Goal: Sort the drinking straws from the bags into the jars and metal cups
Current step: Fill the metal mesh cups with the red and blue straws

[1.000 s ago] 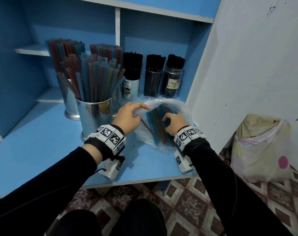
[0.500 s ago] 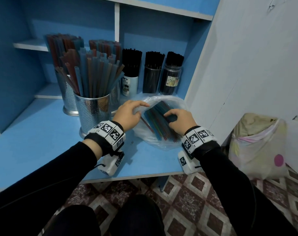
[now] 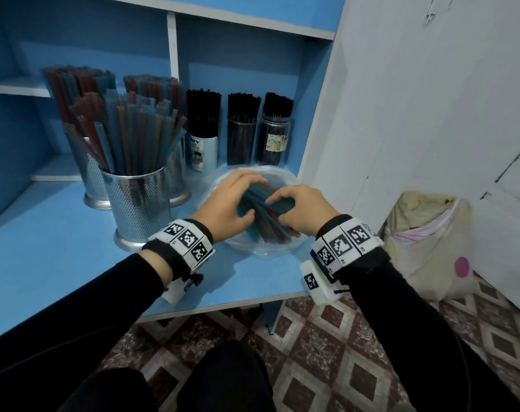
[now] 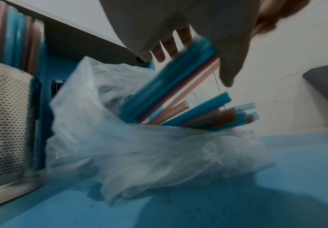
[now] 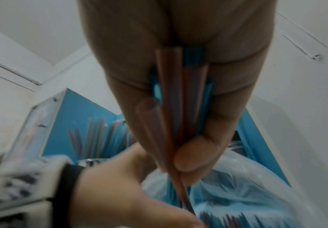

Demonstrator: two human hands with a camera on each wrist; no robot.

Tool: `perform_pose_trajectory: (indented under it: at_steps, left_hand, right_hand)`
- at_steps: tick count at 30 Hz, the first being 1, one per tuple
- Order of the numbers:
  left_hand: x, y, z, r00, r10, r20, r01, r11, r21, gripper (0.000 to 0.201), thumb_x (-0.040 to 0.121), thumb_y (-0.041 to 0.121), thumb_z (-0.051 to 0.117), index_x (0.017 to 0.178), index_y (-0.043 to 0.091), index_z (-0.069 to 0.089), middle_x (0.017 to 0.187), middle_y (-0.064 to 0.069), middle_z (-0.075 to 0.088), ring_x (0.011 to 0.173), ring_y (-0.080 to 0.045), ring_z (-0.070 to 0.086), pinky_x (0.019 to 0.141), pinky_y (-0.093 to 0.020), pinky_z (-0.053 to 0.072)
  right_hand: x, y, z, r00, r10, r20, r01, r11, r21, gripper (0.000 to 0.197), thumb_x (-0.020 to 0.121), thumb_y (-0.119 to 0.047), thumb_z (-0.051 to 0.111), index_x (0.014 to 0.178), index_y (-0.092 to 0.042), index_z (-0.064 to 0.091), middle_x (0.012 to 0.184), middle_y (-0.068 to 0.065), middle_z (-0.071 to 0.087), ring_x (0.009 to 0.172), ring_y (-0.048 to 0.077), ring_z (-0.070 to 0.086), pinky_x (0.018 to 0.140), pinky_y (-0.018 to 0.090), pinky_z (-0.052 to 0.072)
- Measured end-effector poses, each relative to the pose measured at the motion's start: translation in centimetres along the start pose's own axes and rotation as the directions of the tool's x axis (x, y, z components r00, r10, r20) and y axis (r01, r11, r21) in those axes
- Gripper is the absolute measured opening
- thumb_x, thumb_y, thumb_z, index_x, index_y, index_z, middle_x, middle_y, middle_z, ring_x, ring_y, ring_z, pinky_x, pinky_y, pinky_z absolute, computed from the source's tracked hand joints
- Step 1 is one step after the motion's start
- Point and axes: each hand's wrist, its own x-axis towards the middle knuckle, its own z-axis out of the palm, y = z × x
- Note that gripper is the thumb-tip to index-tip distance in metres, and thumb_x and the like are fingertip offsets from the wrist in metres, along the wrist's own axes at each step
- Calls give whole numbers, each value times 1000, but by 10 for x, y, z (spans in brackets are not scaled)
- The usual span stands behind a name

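The right hand (image 3: pixel 297 208) grips a straw bundle (image 5: pixel 180 95); the left hand (image 3: pixel 226 208), fingers spread, steadies it. Loose straws may slip back into the bag (image 4: pixel 139 151).

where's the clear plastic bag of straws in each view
Head: the clear plastic bag lies at centre on the blue shelf, under both hands.
Left wrist: it fills the middle, straws poking out top right.
Right wrist: lower right, below the fingers.
Shared landmark: the perforated metal cup left of the bag.
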Motion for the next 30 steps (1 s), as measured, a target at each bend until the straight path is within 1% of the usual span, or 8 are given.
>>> perform_pose_trajectory:
  at_steps: [6, 10, 15, 18, 22, 24, 27, 30]
  left_hand:
    - [21, 16, 21, 984, 68, 166, -82, 993, 79, 61, 68, 35, 80, 122, 23, 56, 121, 8, 59, 116, -16, 53, 106, -43, 39]
    - [29, 31, 20, 992, -2, 124, 20, 989, -146, 39, 64, 35, 67, 102, 29, 68, 95, 15, 69, 91, -5, 63, 85, -39, 54]
    - [37, 33, 11, 986, -163, 30, 163, 934, -319, 34, 77, 32, 62, 110, 29, 67, 104, 8, 72, 98, -11, 67, 83, -37, 56]
    - [38, 42, -2, 985, -166, -42, 136, 907, -398, 21, 84, 19, 65, 88, 39, 61, 81, 22, 67, 77, 5, 63, 67, -16, 49]
    - [18, 55, -24, 976, -203, -78, 123, 812, -571, 14, 78, 16, 71, 83, 24, 60, 67, 12, 66, 61, -2, 63, 56, -18, 49]
    - [4, 54, -32, 970, -228, -84, 128, 773, -621, 23, 77, 14, 73, 94, 24, 62, 80, 4, 72, 76, -13, 69, 67, -28, 57]
    - [-14, 44, -43, 962, -262, -72, 155, 749, -645, 37, 81, 5, 76, 112, 19, 61, 102, -18, 70, 96, -27, 69, 87, -40, 57]
    - [-30, 24, -46, 946, -314, -83, 190, 742, -643, 35, 81, 1, 76, 106, 23, 61, 87, 1, 72, 85, -11, 67, 78, -26, 54]
  right_hand:
    - [-36, -20, -28, 993, -58, 105, 60, 998, -16, 46, 79, 5, 62, 114, -24, 69, 92, 7, 67, 46, 6, 55, 45, 16, 47]
    - [-56, -36, -50, 982, -151, 114, 158, 986, -49, 45, 83, -14, 70, 125, -28, 64, 118, -5, 65, 94, 8, 63, 91, 28, 52]
    - [-73, -55, -81, 927, -368, -70, 373, 926, 62, 50, 81, -41, 74, 127, -33, 58, 122, -18, 59, 109, -3, 56, 100, 26, 45]
    - [-72, -70, -75, 828, -507, -239, 545, 827, 134, 41, 84, -26, 75, 121, -20, 60, 118, -8, 60, 111, 9, 58, 99, 37, 47]
    - [-58, -91, -60, 670, -570, -475, 689, 716, 114, 27, 87, -7, 66, 113, -9, 60, 105, -4, 60, 103, 15, 59, 94, 41, 48]
    - [-49, -101, -51, 618, -564, -549, 724, 681, 115, 36, 85, -2, 63, 119, -8, 56, 107, -3, 57, 105, 14, 57, 96, 40, 48]
    - [-37, -113, -33, 582, -582, -568, 744, 663, 84, 40, 84, 2, 61, 122, -8, 58, 111, 1, 58, 108, 12, 55, 99, 29, 44]
    - [-26, -122, -15, 625, -580, -522, 714, 695, 84, 26, 88, -1, 61, 113, -7, 65, 109, 3, 63, 105, 11, 57, 95, 19, 42]
